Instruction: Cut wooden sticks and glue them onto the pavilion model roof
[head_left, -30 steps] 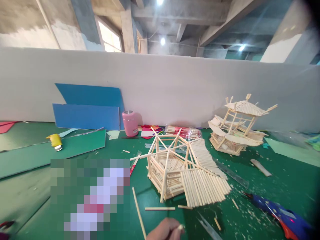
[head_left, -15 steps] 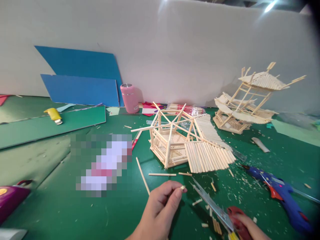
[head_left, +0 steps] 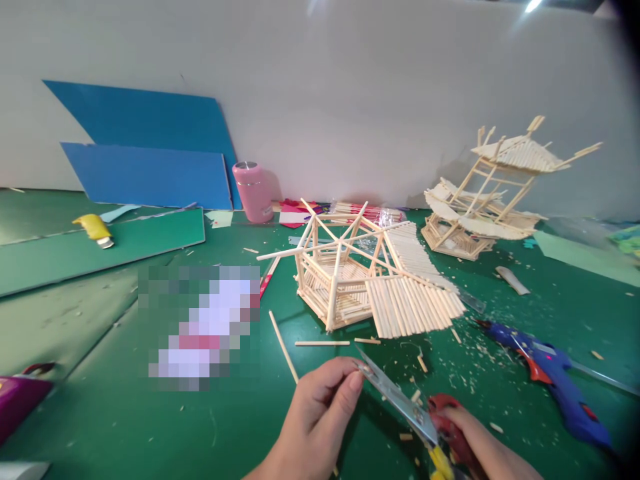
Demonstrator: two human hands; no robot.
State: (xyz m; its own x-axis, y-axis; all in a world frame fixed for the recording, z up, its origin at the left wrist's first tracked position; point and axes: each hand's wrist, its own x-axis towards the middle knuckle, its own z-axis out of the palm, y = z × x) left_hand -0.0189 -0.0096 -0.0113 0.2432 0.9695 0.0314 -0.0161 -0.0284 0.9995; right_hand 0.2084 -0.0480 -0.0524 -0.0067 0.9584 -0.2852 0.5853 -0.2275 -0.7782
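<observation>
The scissors [head_left: 400, 400] sit low in the view, red handles wrapped by the right hand [head_left: 475, 447], long blades angled up and to the left so their tip meets the fingertips of the left hand [head_left: 320, 417]. That hand's grip is pinched together, thumb against forefinger, as if on a very small piece — but whether anything lies between the fingers cannot be told here. The right hand's grip is clamped on the scissor handles; the blades look close to shut, which suits a snip made right at the pinch.

Loose sticks [head_left: 323, 343] and pale offcuts lie on the green table [head_left: 100, 413] just beyond the hands, likely dropped where they were cut. Past them stands a half-built stick pavilion [head_left: 345, 280], its frame of ribs bare on one side, with slatted roof panels [head_left: 415, 303] leaning against it. A finished-looking pavilion [head_left: 490, 193] stands well apart, near the white wall. A blue glue gun [head_left: 550, 380] rests to the right, within reach. Farther off — a pink cup [head_left: 253, 192], blue boards [head_left: 145, 167] propped against the wall, and a yellow tool [head_left: 93, 228].
</observation>
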